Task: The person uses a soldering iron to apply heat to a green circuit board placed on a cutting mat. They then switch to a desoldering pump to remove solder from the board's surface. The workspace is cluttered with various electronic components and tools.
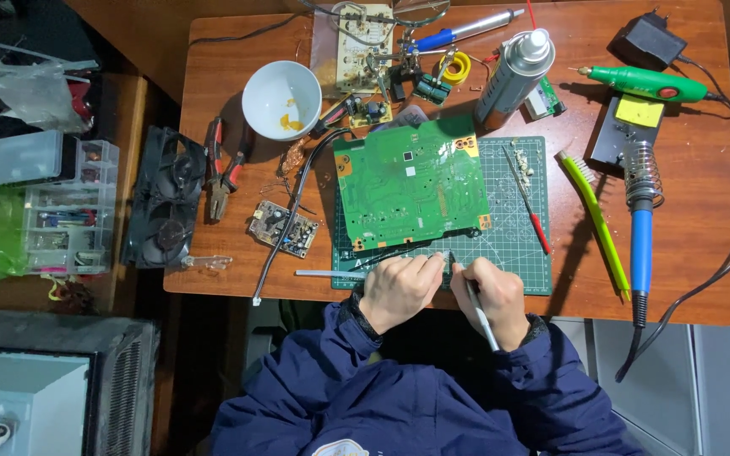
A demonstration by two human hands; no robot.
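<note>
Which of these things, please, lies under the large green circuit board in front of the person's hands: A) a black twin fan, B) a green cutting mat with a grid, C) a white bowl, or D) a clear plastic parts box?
B: the large green circuit board rests on the green cutting mat, whose grid shows to the right of the board and below it, just ahead of both hands.

Bright overhead light falls evenly across the wooden table [686,211], while the floor at left and near the bottom sits in dim shadow. Glare flashes off the green circuit board [411,181] and the spray can [513,76]. The white bowl [280,97] casts a soft shadow leftward. Focus is sharp throughout; straight edges bend slightly toward the corners.
</note>
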